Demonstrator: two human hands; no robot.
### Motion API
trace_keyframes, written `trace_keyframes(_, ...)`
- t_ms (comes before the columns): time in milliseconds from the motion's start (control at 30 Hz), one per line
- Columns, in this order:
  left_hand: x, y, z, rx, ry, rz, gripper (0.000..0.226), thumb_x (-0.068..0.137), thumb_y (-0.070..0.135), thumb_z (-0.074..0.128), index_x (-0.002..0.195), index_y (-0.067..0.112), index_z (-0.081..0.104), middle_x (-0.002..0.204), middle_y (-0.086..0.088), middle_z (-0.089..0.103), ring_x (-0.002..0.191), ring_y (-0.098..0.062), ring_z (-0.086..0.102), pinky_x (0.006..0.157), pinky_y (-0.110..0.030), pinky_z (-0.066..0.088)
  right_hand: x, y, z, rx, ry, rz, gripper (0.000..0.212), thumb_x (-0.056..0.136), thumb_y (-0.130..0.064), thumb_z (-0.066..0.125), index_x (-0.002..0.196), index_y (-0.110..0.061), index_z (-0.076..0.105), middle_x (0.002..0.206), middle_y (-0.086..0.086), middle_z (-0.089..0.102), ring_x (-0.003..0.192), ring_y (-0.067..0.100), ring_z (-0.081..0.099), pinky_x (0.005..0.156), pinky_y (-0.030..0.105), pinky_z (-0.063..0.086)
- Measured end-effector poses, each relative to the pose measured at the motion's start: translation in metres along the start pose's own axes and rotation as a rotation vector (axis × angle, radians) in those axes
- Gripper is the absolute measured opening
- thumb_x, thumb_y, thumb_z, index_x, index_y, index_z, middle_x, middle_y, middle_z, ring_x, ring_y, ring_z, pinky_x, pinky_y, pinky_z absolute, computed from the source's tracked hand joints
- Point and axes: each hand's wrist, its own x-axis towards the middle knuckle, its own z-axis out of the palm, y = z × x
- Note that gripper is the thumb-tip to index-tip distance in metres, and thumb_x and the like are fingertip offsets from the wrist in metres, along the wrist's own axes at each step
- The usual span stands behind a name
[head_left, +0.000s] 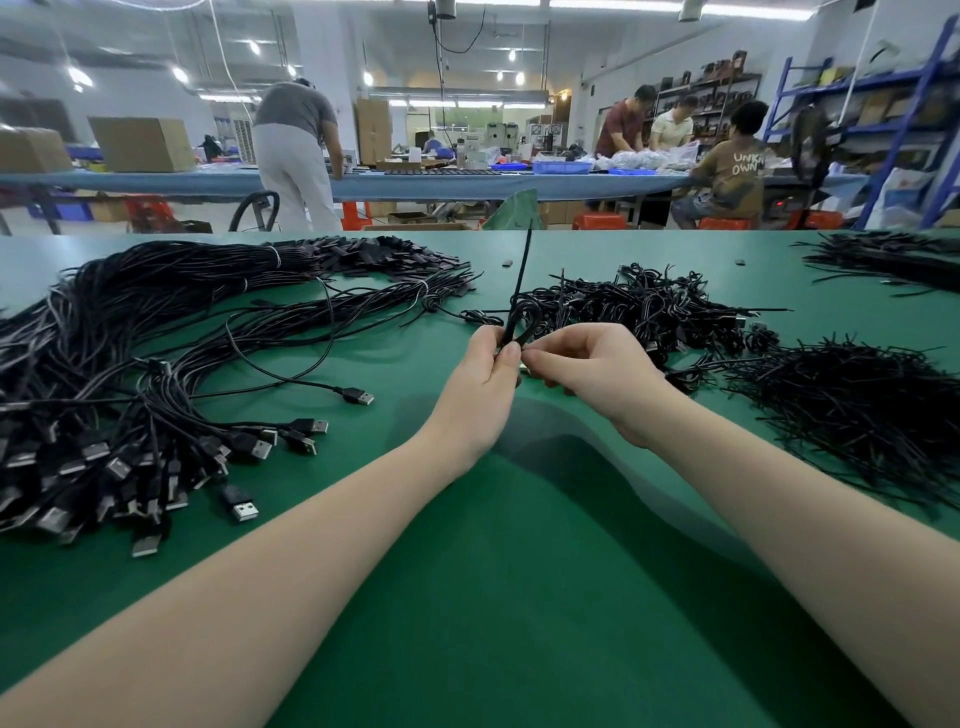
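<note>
Over the middle of the green table (467, 597), my left hand (485, 384) grips a coiled black cable (522, 322) whose loops stick up above the fingers. A thin black tie (523, 270) rises from the coil, pointing up and away. My right hand (592, 369) meets the left at the coil, its fingertips pinching the tie or cable end there. What lies between the fingers is hidden.
A big bundle of black USB cables (156, 374) fills the left side, plugs toward me. Coiled, tied cables (649, 306) lie beyond my hands, a heap of loose black ties (852, 410) to the right. Several people work at a far table (415, 182).
</note>
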Motion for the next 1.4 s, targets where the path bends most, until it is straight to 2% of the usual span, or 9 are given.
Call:
trace_keyframes(133,-0.001,0.002,-0.001,0.023,0.044,-0.116,0.024,0.099,0.036,0.041,0.085,0.020,0.050,0.062,0.003,0.067,0.051,-0.009,0.051,0.057,-0.028,0.043,-0.003,-0.004,0.007,-0.383,0.126,-0.262,0.007,0.085,-0.018,0.068,0.079,-0.019,0.071,0.069,-0.016,0.063,0.062,-0.007,0.055,0.059,0.002,0.037)
trace_keyframes(367,-0.001,0.006,-0.005,-0.093,0.056,-0.210,0.052,0.093,0.050,0.047,0.054,0.020,0.066,0.068,0.000,0.072,0.058,-0.013,0.058,0.067,-0.032,0.050,-0.010,-0.002,0.002,-0.612,0.174,-0.435,0.007,0.087,-0.008,0.062,0.086,-0.006,0.068,0.083,0.003,0.059,0.075,0.017,0.054,0.070,0.026,0.043)
trace_keyframes(533,-0.006,0.009,-0.005,0.033,0.158,0.032,0.040,0.098,0.030,0.047,0.066,0.036,0.071,0.114,0.020,0.047,0.115,-0.002,0.040,0.107,-0.029,0.025,-0.010,0.003,-0.001,-0.614,0.182,-0.429,0.006,0.084,-0.003,0.062,0.086,0.000,0.067,0.088,0.011,0.061,0.080,0.027,0.056,0.070,0.034,0.045)
trace_keyframes(633,-0.008,0.012,-0.004,0.025,0.058,0.076,0.038,0.099,0.022,0.043,0.080,0.037,0.072,0.130,0.019,0.051,0.125,-0.002,0.036,0.106,-0.021,0.022,-0.010,0.006,0.003,-0.618,0.183,-0.441,0.008,0.084,-0.005,0.063,0.089,-0.001,0.068,0.090,0.011,0.061,0.084,0.028,0.057,0.073,0.032,0.045)
trace_keyframes(767,-0.010,0.015,-0.002,-0.164,0.062,0.039,0.034,0.097,0.017,0.043,0.083,0.028,0.072,0.090,0.014,0.070,0.093,-0.005,0.061,0.085,-0.023,0.046,-0.010,0.004,0.002,-0.575,0.228,-0.469,0.007,0.087,-0.008,0.064,0.084,-0.004,0.068,0.080,0.002,0.055,0.075,0.023,0.054,0.065,0.028,0.039)
trace_keyframes(967,-0.008,0.014,-0.006,-0.249,0.079,-0.068,0.037,0.092,0.024,0.040,0.079,0.034,0.072,0.083,0.002,0.064,0.068,-0.018,0.059,0.047,-0.018,0.036,-0.012,0.001,0.001,-0.620,0.181,-0.561,0.006,0.086,-0.003,0.063,0.083,0.001,0.067,0.080,0.012,0.060,0.077,0.029,0.055,0.068,0.034,0.043)
trace_keyframes(1167,-0.004,0.015,-0.014,-0.296,-0.032,-0.192,0.042,0.070,0.019,0.040,0.090,0.031,0.075,0.066,0.011,0.065,0.071,-0.013,0.065,0.047,-0.019,0.032,-0.014,-0.001,-0.003,-0.736,0.187,-0.701,0.004,0.084,0.002,0.064,0.079,0.002,0.065,0.076,0.015,0.059,0.073,0.034,0.056,0.069,0.040,0.048)
trace_keyframes(1333,-0.002,0.014,-0.022,-0.075,-0.143,-0.035,0.053,0.086,-0.007,0.045,0.108,0.035,0.069,0.095,0.007,0.074,0.072,0.002,0.064,0.045,-0.013,0.040,-0.013,0.001,-0.006,-0.695,0.227,-0.706,0.005,0.084,0.003,0.064,0.079,0.003,0.065,0.075,0.014,0.059,0.072,0.033,0.056,0.068,0.039,0.046)
trace_keyframes(1400,0.002,0.014,-0.027,0.030,-0.157,0.064,0.048,0.085,-0.008,0.055,0.114,0.028,0.068,0.099,0.005,0.073,0.078,0.003,0.066,0.061,-0.014,0.050,-0.014,0.001,-0.006,-0.680,0.219,-0.698,0.004,0.083,0.004,0.065,0.079,0.003,0.065,0.074,0.014,0.059,0.071,0.033,0.056,0.067,0.038,0.046)
